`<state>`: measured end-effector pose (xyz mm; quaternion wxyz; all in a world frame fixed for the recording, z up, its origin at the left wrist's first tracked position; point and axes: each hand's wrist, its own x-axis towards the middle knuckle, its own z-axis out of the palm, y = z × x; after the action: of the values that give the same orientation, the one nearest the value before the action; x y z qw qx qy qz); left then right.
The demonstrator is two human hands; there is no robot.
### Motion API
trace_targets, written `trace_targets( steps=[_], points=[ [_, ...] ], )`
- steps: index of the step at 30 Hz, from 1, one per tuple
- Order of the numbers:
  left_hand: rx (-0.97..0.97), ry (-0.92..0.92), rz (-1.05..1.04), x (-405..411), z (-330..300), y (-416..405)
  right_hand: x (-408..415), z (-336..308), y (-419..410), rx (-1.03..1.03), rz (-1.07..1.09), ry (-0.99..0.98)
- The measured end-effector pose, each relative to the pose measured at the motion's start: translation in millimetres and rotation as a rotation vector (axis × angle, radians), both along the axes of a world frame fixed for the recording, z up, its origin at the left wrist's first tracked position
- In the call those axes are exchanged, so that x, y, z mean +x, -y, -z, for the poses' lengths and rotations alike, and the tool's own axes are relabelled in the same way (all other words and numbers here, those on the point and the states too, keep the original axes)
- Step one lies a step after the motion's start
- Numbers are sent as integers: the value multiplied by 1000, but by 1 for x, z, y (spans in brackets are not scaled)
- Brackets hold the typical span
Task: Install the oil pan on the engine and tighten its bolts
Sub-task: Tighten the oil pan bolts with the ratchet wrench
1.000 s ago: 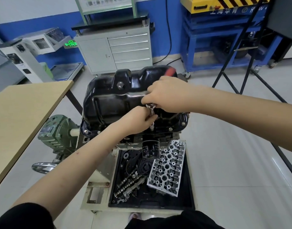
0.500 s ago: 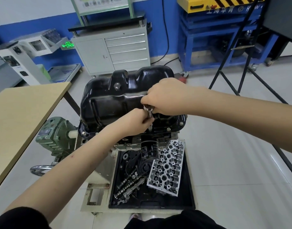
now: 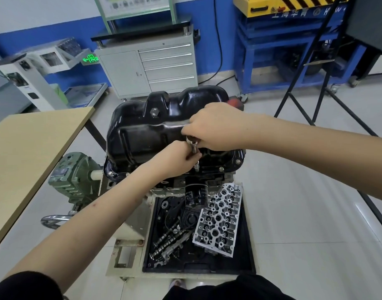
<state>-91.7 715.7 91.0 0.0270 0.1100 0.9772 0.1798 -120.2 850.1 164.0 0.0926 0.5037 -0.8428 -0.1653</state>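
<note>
Tightening bolts: your left hand (image 3: 177,155) steadies the wrench (image 3: 194,148) shaft, right hand (image 3: 211,128) grips its handle, mid-frame over the oil pan (image 3: 146,135) seated on the engine. Next move likely needs another turn.

A single head-worn camera is looking forward and down from the person's own standpoint, with both forearms reaching away from the bottom corners into the middle. It is sitting close above the oil pan (image 3: 164,131), which is filling the centre, while the parts tray (image 3: 248,245) is lying nearest the lower edge. The wide-angle lens is bending the tabletop (image 3: 30,152) at the left and taking in the grey drawer cabinet (image 3: 146,70) and blue wall at the far top.
</note>
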Motion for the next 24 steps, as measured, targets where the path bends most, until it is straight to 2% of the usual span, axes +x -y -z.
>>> trace_targets(
  steps=[4, 11, 17, 19, 24],
  points=[
    [39, -31, -31, 2, 4, -1, 3, 0, 0, -66, 184, 24],
    [-44, 63, 38, -1, -4, -1, -5, -1, -4, -23, -11, 4],
    [24, -16, 10, 3, 0, -4, 5, 1, -4, -57, 170, 52],
    [19, -39, 22, 3, 0, -6, 5, 2, -2, -43, 115, 54],
    [34, 70, 30, -1, -2, 2, 6, -2, 6, 68, -31, -26]
  ],
)
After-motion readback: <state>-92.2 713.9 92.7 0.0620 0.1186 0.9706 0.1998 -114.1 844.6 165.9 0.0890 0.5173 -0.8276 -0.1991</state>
